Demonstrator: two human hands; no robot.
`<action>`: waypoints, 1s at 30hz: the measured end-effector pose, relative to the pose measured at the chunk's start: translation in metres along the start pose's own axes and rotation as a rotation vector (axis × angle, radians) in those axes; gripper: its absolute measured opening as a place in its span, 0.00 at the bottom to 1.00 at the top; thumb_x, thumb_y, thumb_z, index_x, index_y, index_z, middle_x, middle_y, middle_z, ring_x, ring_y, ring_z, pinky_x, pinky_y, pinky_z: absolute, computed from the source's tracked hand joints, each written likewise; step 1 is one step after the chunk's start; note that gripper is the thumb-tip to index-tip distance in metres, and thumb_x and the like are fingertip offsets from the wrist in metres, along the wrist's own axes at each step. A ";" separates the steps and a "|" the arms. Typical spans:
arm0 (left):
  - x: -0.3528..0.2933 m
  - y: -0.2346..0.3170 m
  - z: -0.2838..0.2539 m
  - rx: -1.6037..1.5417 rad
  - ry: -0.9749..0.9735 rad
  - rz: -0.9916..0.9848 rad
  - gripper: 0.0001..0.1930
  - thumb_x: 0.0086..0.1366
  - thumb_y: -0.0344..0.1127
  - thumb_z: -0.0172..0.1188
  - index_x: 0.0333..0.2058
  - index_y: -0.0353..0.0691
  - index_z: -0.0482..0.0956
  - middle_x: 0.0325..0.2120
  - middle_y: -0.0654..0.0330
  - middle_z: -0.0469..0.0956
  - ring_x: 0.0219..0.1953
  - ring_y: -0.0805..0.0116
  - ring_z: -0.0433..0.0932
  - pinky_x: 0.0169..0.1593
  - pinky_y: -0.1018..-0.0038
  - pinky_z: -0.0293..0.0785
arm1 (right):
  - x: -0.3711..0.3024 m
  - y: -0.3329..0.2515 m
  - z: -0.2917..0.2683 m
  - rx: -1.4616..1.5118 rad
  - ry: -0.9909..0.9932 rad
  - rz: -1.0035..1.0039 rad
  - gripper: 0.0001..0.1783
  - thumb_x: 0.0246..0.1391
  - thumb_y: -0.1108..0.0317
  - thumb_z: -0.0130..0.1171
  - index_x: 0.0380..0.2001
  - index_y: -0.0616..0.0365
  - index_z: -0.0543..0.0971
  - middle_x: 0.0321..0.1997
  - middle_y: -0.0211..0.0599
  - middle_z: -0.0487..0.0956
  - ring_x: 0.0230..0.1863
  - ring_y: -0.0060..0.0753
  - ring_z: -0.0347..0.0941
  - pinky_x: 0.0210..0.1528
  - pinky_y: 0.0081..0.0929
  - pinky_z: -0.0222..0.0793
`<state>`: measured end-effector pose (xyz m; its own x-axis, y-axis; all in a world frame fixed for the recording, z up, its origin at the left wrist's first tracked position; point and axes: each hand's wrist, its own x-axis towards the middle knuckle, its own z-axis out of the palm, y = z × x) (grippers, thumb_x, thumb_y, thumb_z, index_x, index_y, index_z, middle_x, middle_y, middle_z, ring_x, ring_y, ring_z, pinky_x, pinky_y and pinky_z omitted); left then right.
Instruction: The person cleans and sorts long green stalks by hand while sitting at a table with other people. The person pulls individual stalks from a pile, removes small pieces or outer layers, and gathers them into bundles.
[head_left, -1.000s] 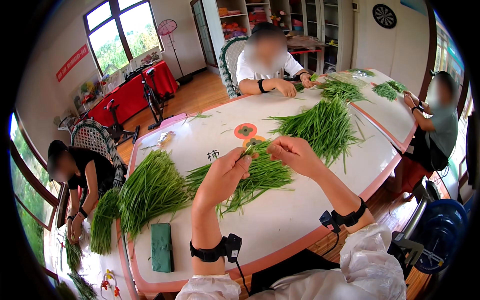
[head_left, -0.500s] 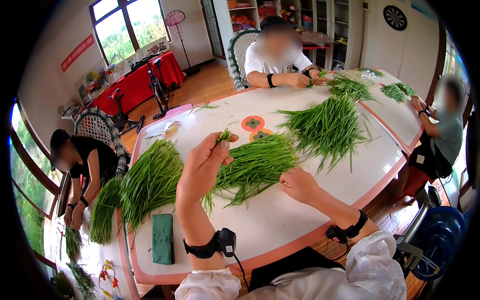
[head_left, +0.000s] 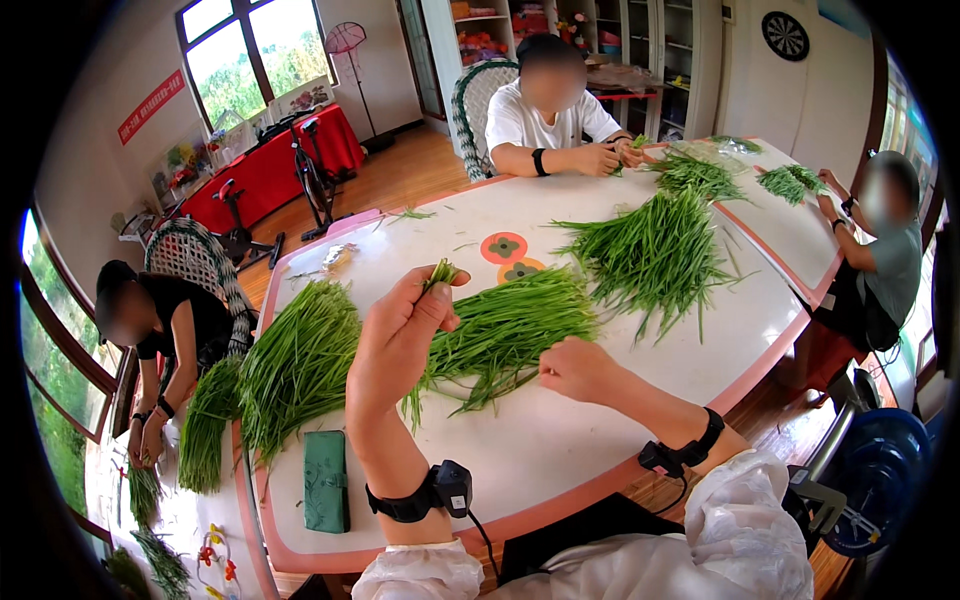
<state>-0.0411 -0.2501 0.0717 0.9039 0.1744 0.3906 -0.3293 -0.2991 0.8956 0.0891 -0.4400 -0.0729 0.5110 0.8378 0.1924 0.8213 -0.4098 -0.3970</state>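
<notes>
**Left hand (head_left: 398, 330) pinching a small bunch of slim, grass-like green stalks (head_left: 441, 274); right hand (head_left: 585, 370) apart**

The left hand grips the bunch between thumb and fingers, raised over the white, pink-edged table (head_left: 540, 450). The right hand's fingers are curled closed, lower and nearer the body; whether they pinch a scrap, I cannot tell.

The work looks partway along: one bunch is in hand, while a broad left heap of long green stalks (head_left: 300, 370), a flatter green middle heap (head_left: 525, 325) and a fanned-out green right heap (head_left: 655, 250) lie unheld. Which heaps are finished cannot be told.

One second ago, both hands met at the stalks; now they are well apart. Compared with half a second ago, the right hand has shifted slightly leftward.
</notes>
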 end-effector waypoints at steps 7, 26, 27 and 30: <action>0.004 -0.003 0.007 0.021 -0.008 -0.003 0.15 0.67 0.36 0.45 0.43 0.29 0.72 0.23 0.68 0.66 0.28 0.80 0.65 0.40 0.79 0.68 | -0.042 0.038 -0.016 -0.043 0.017 0.193 0.08 0.42 0.63 0.55 0.24 0.56 0.76 0.28 0.38 0.75 0.38 0.44 0.68 0.38 0.37 0.67; 0.007 -0.003 0.034 0.097 -0.188 -0.066 0.12 0.66 0.34 0.45 0.39 0.30 0.71 0.22 0.65 0.69 0.27 0.78 0.66 0.35 0.81 0.66 | -0.067 0.010 -0.085 0.286 0.067 0.254 0.09 0.46 0.65 0.54 0.27 0.60 0.77 0.22 0.39 0.76 0.24 0.38 0.73 0.29 0.30 0.67; 0.007 -0.003 0.037 0.093 -0.206 -0.078 0.11 0.66 0.34 0.45 0.38 0.30 0.71 0.23 0.65 0.69 0.28 0.78 0.67 0.36 0.81 0.67 | -0.069 0.008 -0.088 0.289 0.081 0.224 0.09 0.46 0.66 0.55 0.29 0.60 0.77 0.22 0.38 0.77 0.24 0.36 0.72 0.29 0.28 0.67; 0.010 -0.009 0.050 0.049 -0.254 -0.095 0.11 0.66 0.33 0.44 0.38 0.30 0.70 0.26 0.63 0.71 0.31 0.76 0.70 0.39 0.79 0.69 | -0.074 -0.001 -0.098 0.287 0.142 0.130 0.10 0.47 0.67 0.57 0.33 0.59 0.77 0.24 0.36 0.77 0.24 0.32 0.72 0.29 0.25 0.67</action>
<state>-0.0157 -0.2924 0.0564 0.9716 -0.0351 0.2341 -0.2320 -0.3388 0.9118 0.0756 -0.5366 0.0015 0.6532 0.7185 0.2388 0.6528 -0.3745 -0.6585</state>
